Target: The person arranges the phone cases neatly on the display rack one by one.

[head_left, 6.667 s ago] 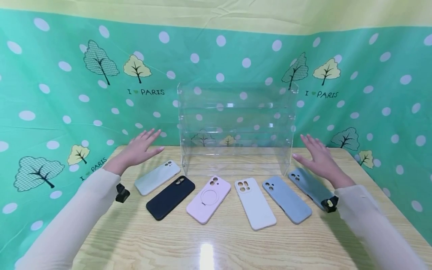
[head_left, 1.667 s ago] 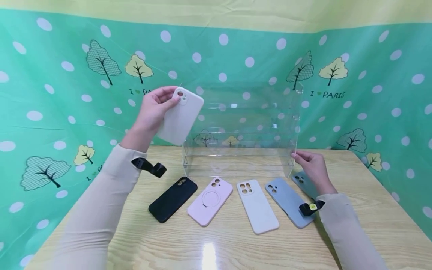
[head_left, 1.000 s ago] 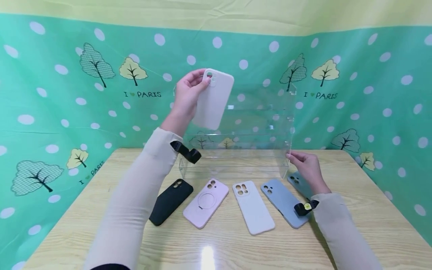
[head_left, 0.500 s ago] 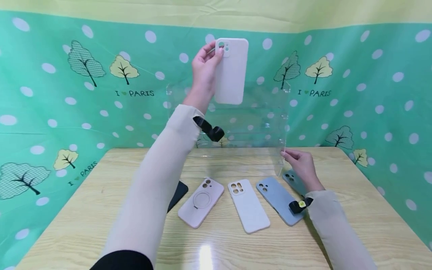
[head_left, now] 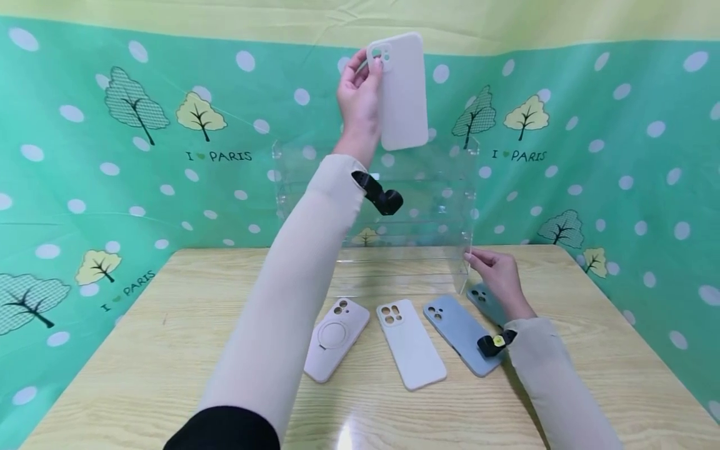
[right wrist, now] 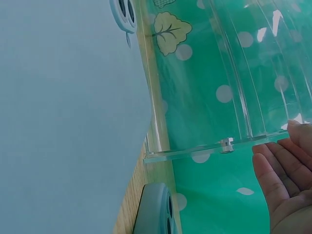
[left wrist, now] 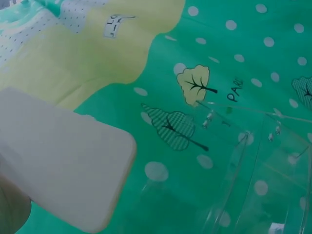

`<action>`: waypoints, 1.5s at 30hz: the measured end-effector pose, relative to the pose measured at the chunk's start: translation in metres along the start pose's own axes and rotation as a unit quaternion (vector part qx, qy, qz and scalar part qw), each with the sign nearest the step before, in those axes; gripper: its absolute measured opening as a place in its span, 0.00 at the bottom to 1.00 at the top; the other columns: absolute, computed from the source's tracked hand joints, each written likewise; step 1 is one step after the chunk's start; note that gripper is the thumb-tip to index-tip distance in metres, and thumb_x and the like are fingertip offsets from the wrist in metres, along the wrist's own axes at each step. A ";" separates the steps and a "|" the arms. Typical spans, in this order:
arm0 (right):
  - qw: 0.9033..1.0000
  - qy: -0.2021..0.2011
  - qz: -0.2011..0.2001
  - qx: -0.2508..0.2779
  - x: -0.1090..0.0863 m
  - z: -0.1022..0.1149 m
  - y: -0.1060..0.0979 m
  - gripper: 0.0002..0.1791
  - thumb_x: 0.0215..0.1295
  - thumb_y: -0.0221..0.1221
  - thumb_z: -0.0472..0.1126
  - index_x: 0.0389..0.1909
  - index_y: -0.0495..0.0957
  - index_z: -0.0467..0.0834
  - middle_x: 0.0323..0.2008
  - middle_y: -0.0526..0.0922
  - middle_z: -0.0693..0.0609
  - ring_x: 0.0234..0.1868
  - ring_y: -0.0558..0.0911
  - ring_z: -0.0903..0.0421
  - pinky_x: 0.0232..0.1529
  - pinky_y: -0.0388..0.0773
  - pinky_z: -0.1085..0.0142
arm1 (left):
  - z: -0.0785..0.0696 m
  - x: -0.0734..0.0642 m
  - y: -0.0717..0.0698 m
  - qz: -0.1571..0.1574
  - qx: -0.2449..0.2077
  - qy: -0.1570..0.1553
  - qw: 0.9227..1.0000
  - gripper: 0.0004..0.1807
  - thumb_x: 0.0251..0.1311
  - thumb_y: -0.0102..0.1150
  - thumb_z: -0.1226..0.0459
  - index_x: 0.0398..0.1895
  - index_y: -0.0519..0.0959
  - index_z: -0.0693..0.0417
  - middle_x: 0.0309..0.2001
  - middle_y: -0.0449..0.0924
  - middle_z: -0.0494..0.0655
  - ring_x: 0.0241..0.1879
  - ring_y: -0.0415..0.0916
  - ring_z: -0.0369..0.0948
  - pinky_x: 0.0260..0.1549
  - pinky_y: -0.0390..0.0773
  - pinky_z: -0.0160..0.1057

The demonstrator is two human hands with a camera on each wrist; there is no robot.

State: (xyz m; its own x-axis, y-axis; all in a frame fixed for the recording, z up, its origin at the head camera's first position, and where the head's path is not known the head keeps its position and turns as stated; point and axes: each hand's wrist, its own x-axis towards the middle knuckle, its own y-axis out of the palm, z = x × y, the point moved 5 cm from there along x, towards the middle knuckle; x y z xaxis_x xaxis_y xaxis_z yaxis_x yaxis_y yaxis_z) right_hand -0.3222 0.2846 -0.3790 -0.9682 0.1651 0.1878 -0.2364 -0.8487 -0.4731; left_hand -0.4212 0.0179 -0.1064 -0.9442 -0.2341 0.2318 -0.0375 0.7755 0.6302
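My left hand (head_left: 361, 100) pinches a white phone case (head_left: 404, 100) by its camera-cutout end, thumb on the near face. The case is held upright in the air, above the top of a clear acrylic display rack (head_left: 470, 187). In the left wrist view the case (left wrist: 63, 161) fills the lower left, with the rack (left wrist: 243, 161) at the right. My right hand (head_left: 497, 278) pinches the rack's right side edge low down, close over a teal phone case (head_left: 487, 302). In the right wrist view thumb and fingers of that hand (right wrist: 290, 178) lie on either side of the panel edge.
On the wooden table (head_left: 140, 350) before the rack lie a pink phone case (head_left: 343, 337) with a ring, another white case (head_left: 413, 350) and a blue-grey case (head_left: 458, 334). My left sleeve (head_left: 281, 300) crosses in front. A green dotted curtain (head_left: 315, 62) hangs behind.
Both hands were spread open at first. My left hand has picked up the white phone case and carried it up and right; my right took the rack's edge. My left arm now hides the black case.
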 end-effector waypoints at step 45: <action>1.000 -0.008 -0.001 0.009 0.003 -0.001 0.000 0.27 0.65 0.55 0.55 0.55 0.76 0.38 0.53 0.79 0.41 0.53 0.78 0.46 0.58 0.73 0.49 | 0.053 0.013 -0.005 -0.001 0.144 -0.033 0.989 0.11 0.60 0.59 0.67 0.46 0.79 0.48 0.39 0.83 0.42 0.38 0.79 0.34 0.35 0.80 0.27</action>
State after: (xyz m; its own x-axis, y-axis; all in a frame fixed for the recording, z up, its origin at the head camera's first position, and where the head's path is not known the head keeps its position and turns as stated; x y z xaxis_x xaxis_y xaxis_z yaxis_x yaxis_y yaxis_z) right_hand -0.3251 0.2852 -0.3793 -0.9665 0.1579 0.2024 -0.2360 -0.8570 -0.4581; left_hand -0.4506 0.0423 -0.1460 -0.9630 -0.2044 0.1756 -0.1220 0.9118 0.3921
